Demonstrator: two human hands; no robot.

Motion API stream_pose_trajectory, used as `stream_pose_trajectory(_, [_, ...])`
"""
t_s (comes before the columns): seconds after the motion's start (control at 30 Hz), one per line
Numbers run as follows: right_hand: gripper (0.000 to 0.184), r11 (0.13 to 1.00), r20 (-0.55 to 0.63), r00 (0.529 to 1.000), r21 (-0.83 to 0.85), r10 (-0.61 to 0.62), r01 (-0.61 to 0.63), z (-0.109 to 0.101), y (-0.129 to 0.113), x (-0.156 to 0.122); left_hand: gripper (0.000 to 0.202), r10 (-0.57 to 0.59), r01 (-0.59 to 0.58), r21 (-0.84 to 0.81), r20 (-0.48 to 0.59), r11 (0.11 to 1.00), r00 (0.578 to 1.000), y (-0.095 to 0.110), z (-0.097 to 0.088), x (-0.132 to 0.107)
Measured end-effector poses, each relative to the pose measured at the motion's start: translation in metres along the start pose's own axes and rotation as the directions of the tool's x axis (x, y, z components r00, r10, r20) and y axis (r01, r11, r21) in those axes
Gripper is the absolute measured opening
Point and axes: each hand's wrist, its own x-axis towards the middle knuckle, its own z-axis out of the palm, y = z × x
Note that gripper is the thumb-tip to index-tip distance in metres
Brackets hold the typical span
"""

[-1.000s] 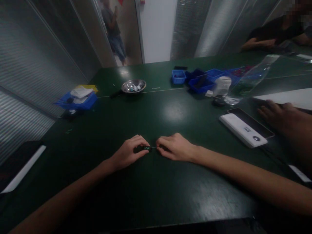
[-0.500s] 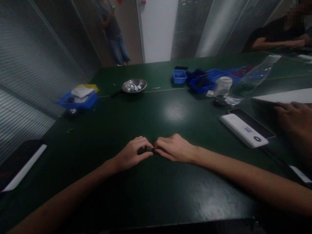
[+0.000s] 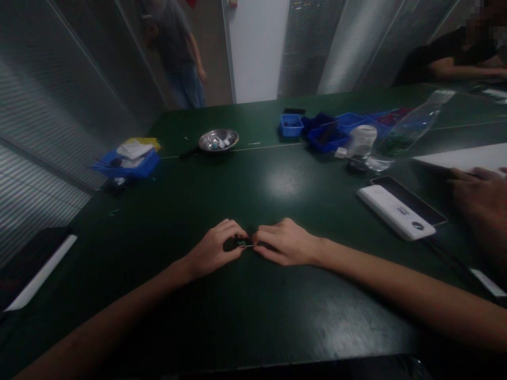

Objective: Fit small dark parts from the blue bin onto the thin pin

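- Room, dim, grey walls (image 3: 43, 89); dark green table (image 3: 222, 190), glossy, on which I see both forearms reaching in from the near side.
- Left hand (image 3: 212, 245), one: thumb and fingertips pinched on the part, palm arched above the table; a grip that, I judge, steadies the piece and leaves one end accessible.
- Part (image 3: 241, 241), one, small, dark, with green: between the left fingertips, facing the right hand. Too small on my feed for me to identify.
- Right hand (image 3: 287, 240), one: fingers curled and closed round the rod, low over the table; presumably held so close for fine control.
- Rod (image 3: 249, 246), one, thin, pale: projects from the right fingertips toward the part. I cannot tell whether they touch.
- Pack (image 3: 396, 211), white, beside a phone (image 3: 420, 203): right of the right forearm, likely parked out of the working space.
- Co-worker's hand (image 3: 481, 195), far right, near a white-topped item; its grip I cannot tell.
- Bowl (image 3: 203, 143), metal, small pieces inside, perhaps kept together by it.
- Bins (image 3: 292, 129), blue, grouped beyond; bottle (image 3: 410, 129), clear, to their right.
- Tray (image 3: 148, 163), blue, left, papers on top.
- Person (image 3: 176, 53), standing past the table's far edge.
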Motion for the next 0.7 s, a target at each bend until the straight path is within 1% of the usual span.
stream_pose_trajectory(0.23, [0.019, 0.996, -0.075, 0.994, 0.010, 0.084, -0.083, -0.0019, -0.0035, 0.0005, 0.028, -0.003, 0.003, -0.017, -0.009, 1.000, 1.000, 0.0025, -0.0008, -0.0005])
stream_pose_trajectory(0.4, [0.016, 0.991, -0.092, 0.987, 0.027, 0.134, -0.132, -0.0031, -0.0043, 0.0004, 0.026, -0.005, 0.005, -0.005, -0.010, 1.000, 1.000, 0.0010, -0.0003, -0.0013])
stream_pose_trajectory(0.53, [0.017, 0.992, -0.090, 0.988, -0.004, 0.127, -0.128, -0.0027, -0.0039, 0.0008, 0.024, -0.002, 0.002, -0.008, -0.001, 1.000, 1.000, 0.0016, -0.0008, -0.0009])
stream_pose_trajectory(0.7, [0.024, 0.995, -0.042, 0.996, -0.054, 0.078, -0.080, 0.0000, -0.0026, 0.0027, 0.022, 0.014, -0.014, -0.003, 0.007, 1.000, 1.000, 0.0015, 0.0000, -0.0003])
